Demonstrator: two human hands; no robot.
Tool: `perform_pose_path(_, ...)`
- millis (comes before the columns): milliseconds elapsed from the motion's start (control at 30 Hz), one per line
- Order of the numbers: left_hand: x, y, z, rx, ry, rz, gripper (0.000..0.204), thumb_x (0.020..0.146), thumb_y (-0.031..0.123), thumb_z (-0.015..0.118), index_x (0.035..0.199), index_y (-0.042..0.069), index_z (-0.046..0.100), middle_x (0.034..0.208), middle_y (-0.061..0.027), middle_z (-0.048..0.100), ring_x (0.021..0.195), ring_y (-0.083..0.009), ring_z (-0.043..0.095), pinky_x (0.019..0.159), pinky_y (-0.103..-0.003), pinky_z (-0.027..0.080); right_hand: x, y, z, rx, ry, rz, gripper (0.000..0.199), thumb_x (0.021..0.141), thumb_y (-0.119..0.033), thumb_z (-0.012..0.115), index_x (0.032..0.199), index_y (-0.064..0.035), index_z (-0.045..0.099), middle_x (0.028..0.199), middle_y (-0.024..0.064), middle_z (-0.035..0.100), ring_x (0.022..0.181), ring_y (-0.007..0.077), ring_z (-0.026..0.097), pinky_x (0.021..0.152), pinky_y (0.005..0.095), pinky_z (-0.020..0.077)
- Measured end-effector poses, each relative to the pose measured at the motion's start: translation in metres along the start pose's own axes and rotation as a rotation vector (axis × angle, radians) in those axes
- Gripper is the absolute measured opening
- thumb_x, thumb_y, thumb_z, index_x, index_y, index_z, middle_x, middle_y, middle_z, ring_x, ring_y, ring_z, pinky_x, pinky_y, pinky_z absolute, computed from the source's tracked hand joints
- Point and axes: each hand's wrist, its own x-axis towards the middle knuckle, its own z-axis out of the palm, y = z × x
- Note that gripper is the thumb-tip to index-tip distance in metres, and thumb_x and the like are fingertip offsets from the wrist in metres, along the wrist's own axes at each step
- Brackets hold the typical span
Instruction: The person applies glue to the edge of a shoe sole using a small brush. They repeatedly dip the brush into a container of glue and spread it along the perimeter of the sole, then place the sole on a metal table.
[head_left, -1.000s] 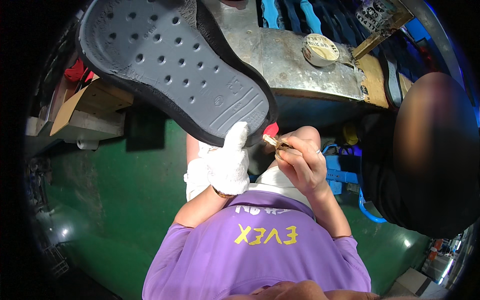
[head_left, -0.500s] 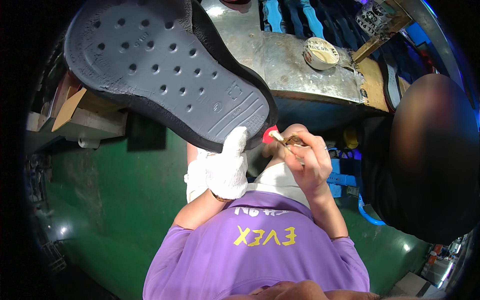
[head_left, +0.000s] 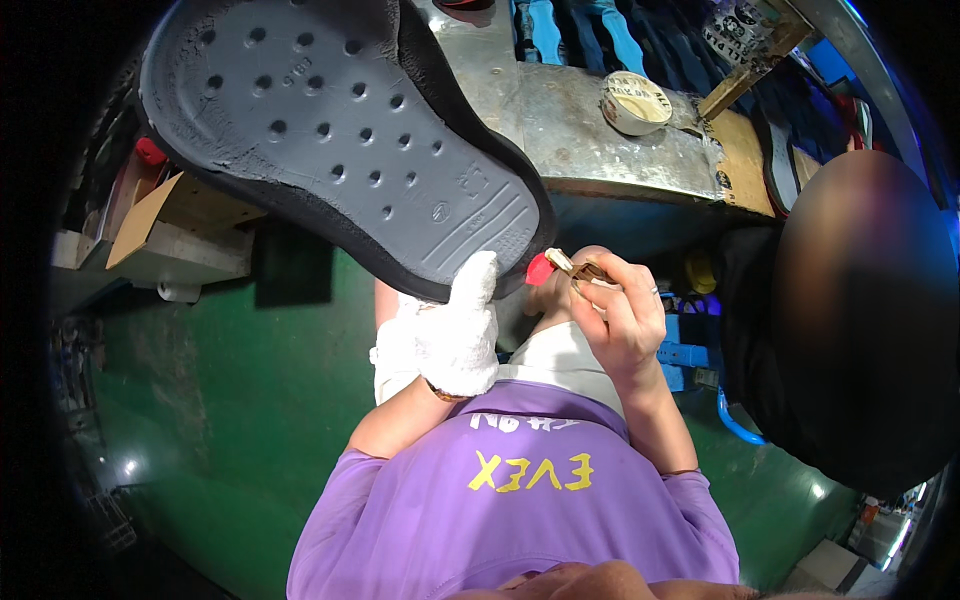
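A large shoe sole [head_left: 370,150], black along its sides with a grey dimpled face, slants across the upper left, its heel end nearest me. My left hand [head_left: 462,335], in a white glove, grips that heel with the thumb lying on the grey face. In my bare right hand [head_left: 622,305] a small brush [head_left: 560,262] is pinched between the fingers, its pale tip pointing at the heel. A small red piece [head_left: 540,268] shows right beside the brush tip at the heel's edge. Whether the tip touches it, I cannot tell.
Ahead runs a worn metal bench [head_left: 590,150] bearing a bowl of cream-coloured paste [head_left: 637,104]. Blue strips [head_left: 545,32] lie beyond it. At the right sits another person [head_left: 850,340], close by. A grey box [head_left: 195,255] with a cardboard flap [head_left: 145,228] stands left, above a green floor [head_left: 230,400].
The shoe sole has shifted slightly right and up. My right hand and the brush have moved a little up and right, the brush tip drawing slightly away from the heel.
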Motion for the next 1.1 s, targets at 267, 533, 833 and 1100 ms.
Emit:
perform_pose_path(267,0.000,0.005,0.002,-0.056,0.029,-0.049,0.048,0.086,-0.013,0.065,0.131,0.001,0.056,0.121,-0.0147,0.066,0.105,-0.0266,0.067,0.094,-0.039,0.056,-0.015,-0.006,0.001,0.165,-0.093,-0.123,0.029,0.078,-0.001,0.079,0.101,-0.0024,0.061,0.114,0.0172,0.063,0.081,0.0302,0.067,0.068,0.0369,0.0561)
perform_pose_path(533,0.003,0.003,-0.001,-0.010,0.005,0.016,0.046,0.088,-0.013,0.062,0.132,0.000,0.055,0.123,-0.0156,0.065,0.108,-0.0276,0.066,0.097,-0.041,0.054,-0.017,-0.009,-0.007,0.122,-0.021,-0.054,0.022,0.079,-0.005,0.080,0.095,-0.0049,0.065,0.107,0.0171,0.068,0.082,0.0305,0.067,0.067,0.0363,0.0543)
perform_pose_path(833,0.003,-0.012,-0.019,0.277,-0.083,0.175,0.039,0.091,0.002,0.067,0.129,0.008,0.064,0.121,-0.0120,0.068,0.106,-0.0252,0.066,0.092,-0.035,0.052,-0.016,-0.007,0.004,0.201,-0.037,-0.083,0.030,0.075,0.001,0.080,0.098,-0.0037,0.062,0.109,0.0181,0.066,0.078,0.0292,0.066,0.067,0.0355,0.0539)
perform_pose_path(1100,0.002,-0.026,-0.024,0.518,-0.064,0.329,0.035,0.088,-0.003,0.070,0.122,0.002,0.062,0.107,-0.0107,0.071,0.083,-0.0191,0.069,0.061,-0.030,0.055,-0.006,-0.006,-0.001,0.137,-0.018,-0.019,0.024,0.073,0.001,0.080,0.090,-0.0028,0.064,0.105,0.0180,0.067,0.078,0.0292,0.066,0.066,0.0342,0.0536)
